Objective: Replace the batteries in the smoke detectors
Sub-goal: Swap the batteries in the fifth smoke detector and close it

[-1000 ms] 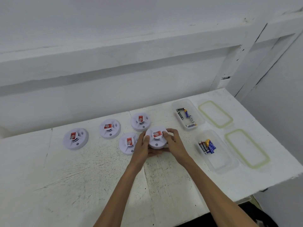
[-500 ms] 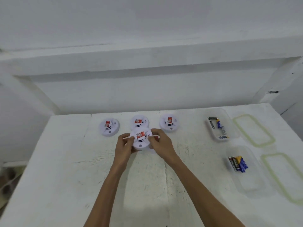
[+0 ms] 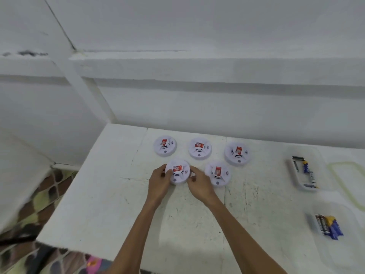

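- Smoke detector (image 3: 178,172) on table (image 3: 110,194), clasped by left hand (image 3: 159,181) and right hand (image 3: 199,184).
- Second detector (image 3: 217,173) just right of right hand; three others (image 3: 199,148) beyond.
- Battery tubs (image 3: 305,171) far right.

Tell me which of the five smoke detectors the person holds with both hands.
The front-left smoke detector, nearest the table's left edge. The left hand and the right hand grip its sides; the other four lie untouched.

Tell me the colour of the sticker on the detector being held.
Red, on the white detector; head view.
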### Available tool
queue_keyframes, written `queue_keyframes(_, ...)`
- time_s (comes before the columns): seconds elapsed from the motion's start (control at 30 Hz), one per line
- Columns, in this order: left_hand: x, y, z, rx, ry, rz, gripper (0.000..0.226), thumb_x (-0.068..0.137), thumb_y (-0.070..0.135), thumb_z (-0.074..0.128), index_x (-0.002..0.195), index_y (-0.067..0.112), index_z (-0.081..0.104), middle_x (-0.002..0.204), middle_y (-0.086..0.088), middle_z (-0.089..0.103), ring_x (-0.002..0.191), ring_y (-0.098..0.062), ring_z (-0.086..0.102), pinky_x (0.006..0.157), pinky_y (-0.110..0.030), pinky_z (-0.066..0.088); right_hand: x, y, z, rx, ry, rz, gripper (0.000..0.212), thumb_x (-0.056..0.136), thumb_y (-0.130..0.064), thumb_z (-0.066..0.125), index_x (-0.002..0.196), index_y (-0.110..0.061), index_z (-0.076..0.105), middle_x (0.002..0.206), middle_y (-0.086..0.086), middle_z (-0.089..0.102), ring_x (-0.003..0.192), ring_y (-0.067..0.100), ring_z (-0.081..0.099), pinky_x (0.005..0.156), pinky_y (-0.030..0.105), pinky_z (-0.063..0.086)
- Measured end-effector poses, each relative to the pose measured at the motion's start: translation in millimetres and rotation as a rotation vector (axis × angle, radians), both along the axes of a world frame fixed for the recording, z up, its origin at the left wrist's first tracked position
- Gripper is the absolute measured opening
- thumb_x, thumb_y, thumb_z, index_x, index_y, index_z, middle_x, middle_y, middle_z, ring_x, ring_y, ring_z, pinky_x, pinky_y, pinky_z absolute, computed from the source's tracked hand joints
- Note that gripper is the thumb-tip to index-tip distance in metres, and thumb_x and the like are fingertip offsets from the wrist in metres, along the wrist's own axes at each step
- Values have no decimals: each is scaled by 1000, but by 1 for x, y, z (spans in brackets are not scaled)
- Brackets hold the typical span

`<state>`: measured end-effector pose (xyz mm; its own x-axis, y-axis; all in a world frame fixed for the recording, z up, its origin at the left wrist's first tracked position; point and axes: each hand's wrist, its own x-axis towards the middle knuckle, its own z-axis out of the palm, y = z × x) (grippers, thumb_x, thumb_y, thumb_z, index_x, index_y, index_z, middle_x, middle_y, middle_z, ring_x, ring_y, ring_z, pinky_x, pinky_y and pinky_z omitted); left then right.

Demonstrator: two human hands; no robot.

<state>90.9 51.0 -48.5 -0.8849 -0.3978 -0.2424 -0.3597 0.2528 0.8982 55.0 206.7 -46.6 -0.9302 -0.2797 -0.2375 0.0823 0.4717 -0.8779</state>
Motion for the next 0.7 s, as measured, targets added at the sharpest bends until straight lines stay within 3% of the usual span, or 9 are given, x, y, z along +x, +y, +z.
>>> queue_keyframes(0.07,-1,-3,-9,-18,10,-25,28,89,38,51,91,14,65,92,-4,70,83,-18,60,74,-32,43,1,3,0,13,7,20,46,95,-4,48,138,-20,55,98,-4,66,72,7,55,63,17,43)
queue_keyframes(0.13,-1,-7,-18,-55,-4,-37,33,88,44,51,92,15,66,95,-5,69,93,-26,63,75,-32,44,1,6,-1,27,36,25,46,96,-6,49,140,-17,53,95,1,67,69,10,56,62,18,44)
queue_keyframes(0.23,-4,-1,-14,-88,0,-38,25,93,39,54,102,21,68,106,1,69,104,-25,62,84,-36,49,-1,11,2,59,97,2,43,97,-8,52,140,-13,53,110,6,69,72,6,57,68,15,45)
queue_keyframes(0.33,-9,7,-12,-404,68,-55,46,94,36,55,131,10,61,130,-2,59,125,-27,48,105,-46,42,-5,20,9,44,158,-54,38,97,-6,53,133,-14,59,129,-3,63,96,6,61,86,16,46)
queue_keyframes(0.43,-15,15,-13,-647,192,-105,50,89,38,58,133,12,60,138,-7,60,128,-32,46,101,-48,46,-5,36,15,18,202,-138,30,96,-3,52,120,-15,65,116,-5,68,97,6,64,83,8,45)
queue_keyframes(0.5,-20,26,-15,-631,254,-172,47,90,36,57,130,13,61,135,-4,61,126,-29,49,102,-45,46,-3,51,17,5,264,-224,28,94,1,53,114,-13,68,109,-4,71,92,4,64,81,3,44)
queue_keyframes(0.57,-24,47,-17,-587,303,-309,49,91,37,56,133,12,58,135,-4,60,126,-26,49,105,-42,44,-1,73,16,32,309,-353,25,93,1,56,110,-13,69,107,-2,71,90,5,64,80,6,48)
queue_keyframes(0.7,-28,68,-29,-437,233,-527,64,93,26,70,149,9,45,150,-5,49,138,-21,42,116,-37,36,0,95,4,144,213,-449,30,93,-6,60,121,-16,63,124,4,60,104,16,62,83,12,44)
